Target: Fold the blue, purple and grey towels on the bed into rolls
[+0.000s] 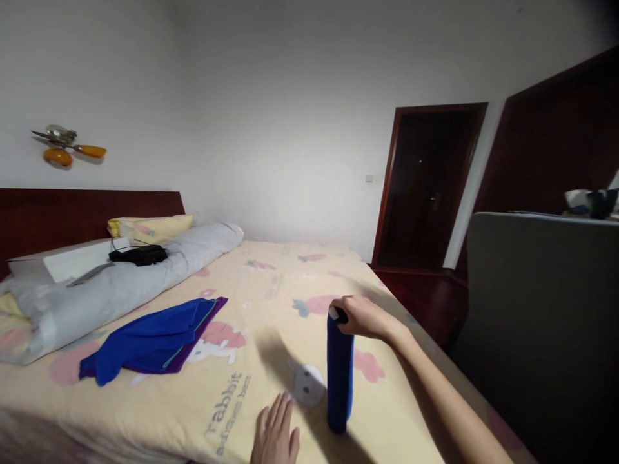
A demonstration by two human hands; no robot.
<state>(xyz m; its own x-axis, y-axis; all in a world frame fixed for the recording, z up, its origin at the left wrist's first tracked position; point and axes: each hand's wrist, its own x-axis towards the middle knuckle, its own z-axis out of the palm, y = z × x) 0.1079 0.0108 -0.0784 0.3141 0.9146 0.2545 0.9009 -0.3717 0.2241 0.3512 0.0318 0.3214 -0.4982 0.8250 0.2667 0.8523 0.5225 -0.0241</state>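
My right hand (360,316) grips the top end of a blue garment (340,380), folded into a long narrow strip, with a small white tag by the fingers. The strip stands or hangs upright, its lower end at the bed sheet (271,287); whether it touches the sheet I cannot tell. Low in the view, my left hand (276,432) is palm down at the sheet with its fingers stretched out, left of the strip and apart from it. Another blue garment (149,335) with purple parts and a green edge lies spread on the bed to the left.
A rolled grey quilt (159,277) crosses the bed's left side, with a black item (140,255) and a white box (72,258) by it. Behind are a yellow pillow (152,227) and dark headboard (87,209). A grey panel (541,309) stands right of the bed.
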